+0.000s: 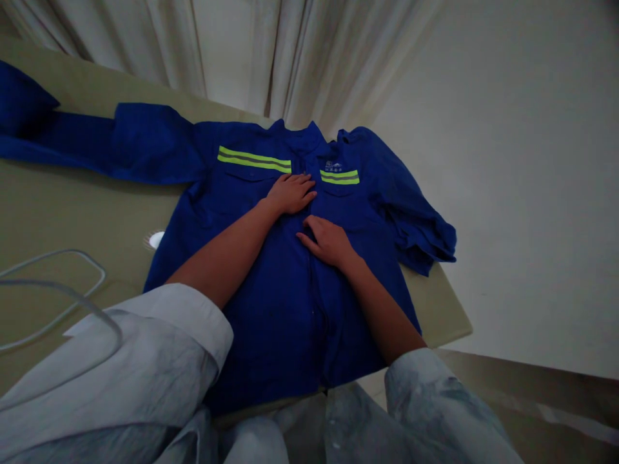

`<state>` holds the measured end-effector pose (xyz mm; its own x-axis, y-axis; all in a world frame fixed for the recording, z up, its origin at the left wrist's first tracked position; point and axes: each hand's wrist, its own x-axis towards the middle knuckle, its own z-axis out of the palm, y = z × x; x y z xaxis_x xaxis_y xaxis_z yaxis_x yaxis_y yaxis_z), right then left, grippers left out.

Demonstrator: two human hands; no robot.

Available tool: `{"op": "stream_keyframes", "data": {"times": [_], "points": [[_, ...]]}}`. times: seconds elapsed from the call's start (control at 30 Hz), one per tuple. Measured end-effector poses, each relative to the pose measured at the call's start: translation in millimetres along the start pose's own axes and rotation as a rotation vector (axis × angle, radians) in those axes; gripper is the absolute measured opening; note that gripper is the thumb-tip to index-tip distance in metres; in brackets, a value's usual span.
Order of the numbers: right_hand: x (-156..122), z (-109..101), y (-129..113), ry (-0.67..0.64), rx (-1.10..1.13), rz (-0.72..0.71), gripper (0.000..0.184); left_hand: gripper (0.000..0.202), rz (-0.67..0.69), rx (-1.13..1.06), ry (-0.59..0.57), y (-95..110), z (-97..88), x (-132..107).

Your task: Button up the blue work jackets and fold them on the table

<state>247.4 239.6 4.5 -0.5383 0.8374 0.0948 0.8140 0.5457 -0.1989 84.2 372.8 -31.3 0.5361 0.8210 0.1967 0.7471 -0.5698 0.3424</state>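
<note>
A blue work jacket (271, 270) lies front side up, spread across the table, with a yellow-green reflective stripe on each side of its chest. My left hand (291, 193) rests flat on the chest beside the front opening, fingers stretched out. Just below and to the right, my right hand (331, 240) touches the jacket front near the same opening. Its thumb and forefinger are bent and apart, and its other fingers are mostly hidden. One jacket sleeve reaches out to the left; the other is bunched at the right table edge.
The greenish-beige table (87, 212) ends at a corner on the right, near a pale wall (522, 180). A pale cable (91, 264) loops at the left. A white round object (156, 240) shows beside the jacket. Curtains (232, 58) hang behind the table.
</note>
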Motion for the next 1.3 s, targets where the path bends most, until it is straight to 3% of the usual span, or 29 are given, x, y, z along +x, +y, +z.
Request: {"op": "stream_keyframes", "data": {"times": [0.2, 0.47, 0.77, 0.97, 1.13, 1.3], "points": [[-2.4, 8.8, 4.4, 0.067, 0.027, -0.031, 0.027, 0.061, -0.001, -0.013, -0.002, -2.7, 1.9, 1.9], [2.1, 2.8, 5.6, -0.056, -0.153, -0.162, 0.054, 0.064, 0.004, -0.027, 0.006, -2.9, 5.2, 0.7], [-26.4, -10.6, -0.6, -0.1, -0.093, -0.311, 0.058, 0.067, 0.005, 0.004, -0.053, -1.5, 0.1, -2.0], [-34.8, -15.0, -6.9, -0.114, -0.098, -0.223, 0.057, 0.066, -0.004, -0.018, -0.049, -0.5, -0.1, -3.0], [-26.9, 0.5, -6.3, -0.04, -0.045, -0.038, 0.055, 0.058, 0.019, -0.05, -0.008, 2.2, -2.8, 1.0], [-23.6, 9.4, -0.4, -0.037, -0.019, -0.022, 0.059, 0.065, -0.046, -0.022, -0.09, 13.8, 9.9, 15.6]]}}
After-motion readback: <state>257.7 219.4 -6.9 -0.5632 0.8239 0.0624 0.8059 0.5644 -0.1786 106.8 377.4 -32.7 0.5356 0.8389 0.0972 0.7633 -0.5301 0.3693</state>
